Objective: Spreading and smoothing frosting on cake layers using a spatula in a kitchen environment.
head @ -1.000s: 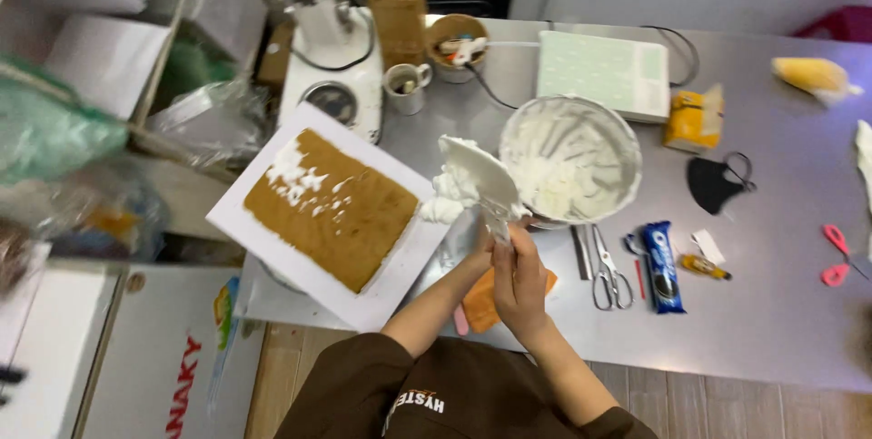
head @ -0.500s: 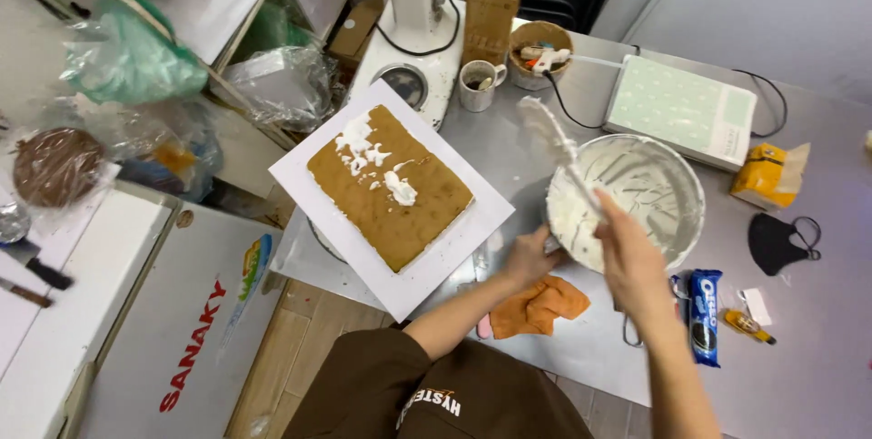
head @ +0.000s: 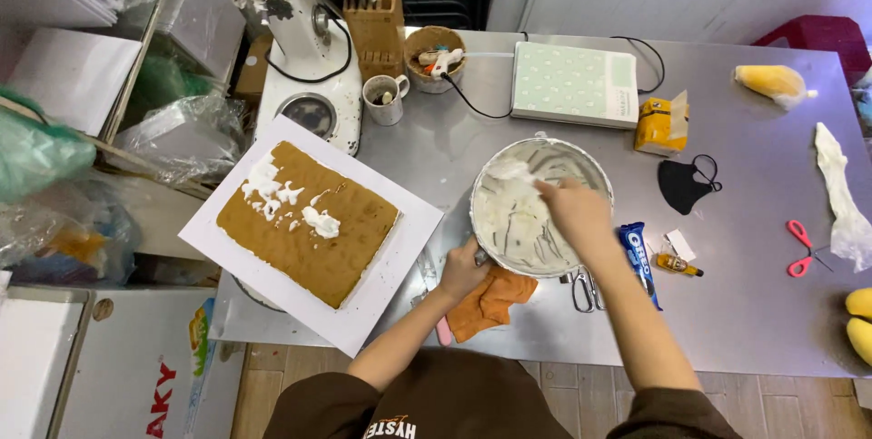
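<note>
Right hand [head: 574, 212]: reaches into the metal mixing bowl [head: 595, 171], fingers curled shut round a tool whose cream-covered end [head: 510, 169] points left inside the bowl; the grip itself partly blurred. Left hand [head: 463, 268]: closed on the bowl's near-left rim, thumb over the edge; resting just above an orange cloth [head: 490, 301] that lies on the steel table [head: 745, 312] at its near edge. Bowl: stands at the middle of the table, its inner wall smeared with white cream [head: 509, 221]. Left of the bowl, just beside it: brown sheet cake [head: 307, 221] on a white board [head: 400, 266], set at an angle and overhanging the table's near-left corner; white dabs of cream [head: 272, 189] on its far-left part. Near right of the bowl: scissors [head: 586, 286], touching the rim's shadow; a blue biscuit packet [head: 639, 262]; a small bottle [head: 678, 265]. Further right: black face mask [head: 686, 187]; yellow carton [head: 660, 124]; red-handled scissors [head: 801, 248]; white piping bag [head: 840, 194]. Far side of the table: pale green scale [head: 572, 85], small brown bowl [head: 434, 53], white mug [head: 385, 98], wooden knife block [head: 374, 12], white stand mixer [head: 309, 49].
</note>
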